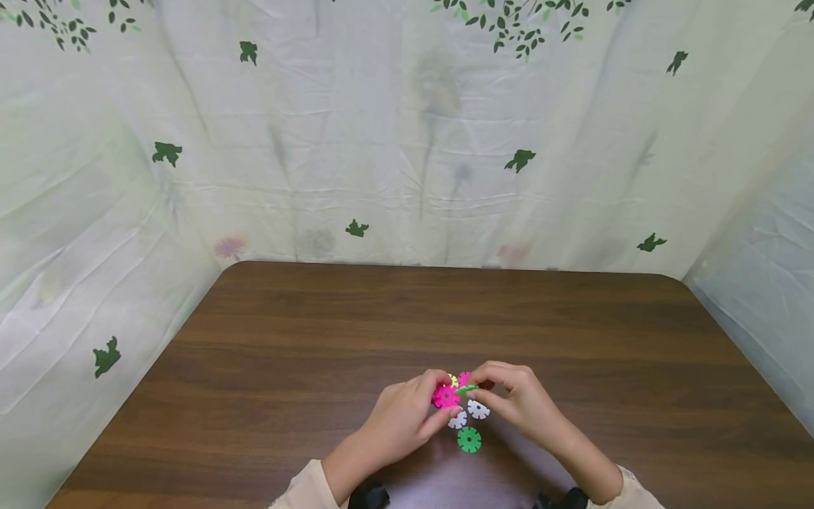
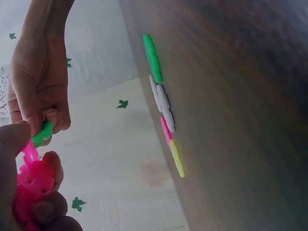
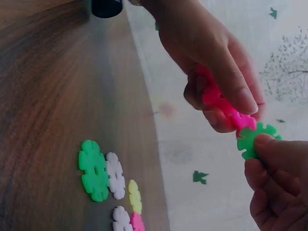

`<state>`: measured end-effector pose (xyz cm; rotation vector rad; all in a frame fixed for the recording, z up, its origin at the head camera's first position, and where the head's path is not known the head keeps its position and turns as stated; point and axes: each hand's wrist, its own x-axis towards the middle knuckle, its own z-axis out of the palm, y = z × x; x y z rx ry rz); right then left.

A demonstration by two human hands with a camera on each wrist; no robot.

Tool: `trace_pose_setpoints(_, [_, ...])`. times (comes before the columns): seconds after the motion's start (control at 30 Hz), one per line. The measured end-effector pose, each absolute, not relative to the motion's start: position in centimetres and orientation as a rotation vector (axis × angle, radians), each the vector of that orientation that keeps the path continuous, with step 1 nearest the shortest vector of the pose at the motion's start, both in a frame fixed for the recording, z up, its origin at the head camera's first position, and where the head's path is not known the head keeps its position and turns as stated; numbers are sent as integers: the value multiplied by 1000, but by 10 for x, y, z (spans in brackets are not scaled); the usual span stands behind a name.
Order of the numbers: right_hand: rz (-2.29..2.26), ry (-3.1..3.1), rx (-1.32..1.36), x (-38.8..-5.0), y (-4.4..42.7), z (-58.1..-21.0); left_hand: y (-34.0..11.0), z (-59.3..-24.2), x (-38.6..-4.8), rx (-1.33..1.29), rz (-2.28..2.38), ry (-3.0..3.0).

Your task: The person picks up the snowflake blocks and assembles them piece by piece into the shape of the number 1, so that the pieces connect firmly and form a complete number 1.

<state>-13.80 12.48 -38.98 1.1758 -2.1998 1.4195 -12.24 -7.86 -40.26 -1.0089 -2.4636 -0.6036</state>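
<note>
Joined pink notched discs [image 1: 446, 396] are gripped by my left hand [image 1: 397, 422], its fingers curled round them in the left wrist view. My right hand [image 1: 531, 406] pinches a green notched disc [image 3: 258, 139] between thumb and fingers. The green disc's edge meets the edge of a pink disc [image 3: 243, 119], between the two hands. Both hands hold these pieces above the table. Beneath them lie another green disc [image 1: 469, 440], two white discs [image 1: 478, 409], a yellow disc [image 3: 135, 196] and a pink disc [image 3: 137, 222].
The brown wooden table [image 1: 286, 339] extends around the hands. Behind it and at both sides hangs a pale curtain [image 1: 381, 141] with green leaf and bird shapes. A dark object [image 3: 107, 7] shows at the top of the right wrist view.
</note>
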Motion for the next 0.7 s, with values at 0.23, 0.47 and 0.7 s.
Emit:
trace_pose_setpoints(0.23, [1349,-2138,1266,-138,123,-394,-77,-406,-122,-1010,-528,-2487])
trace_pose_setpoints(0.47, [1365,-2237,1200,-136,124,-393,-79,-403,-125,-1063,-597,-2505])
trace_pose_setpoints(0.7, [1733,-2415,998,-135,127,-392,-80,-398,-127,-1106,-781,-2370])
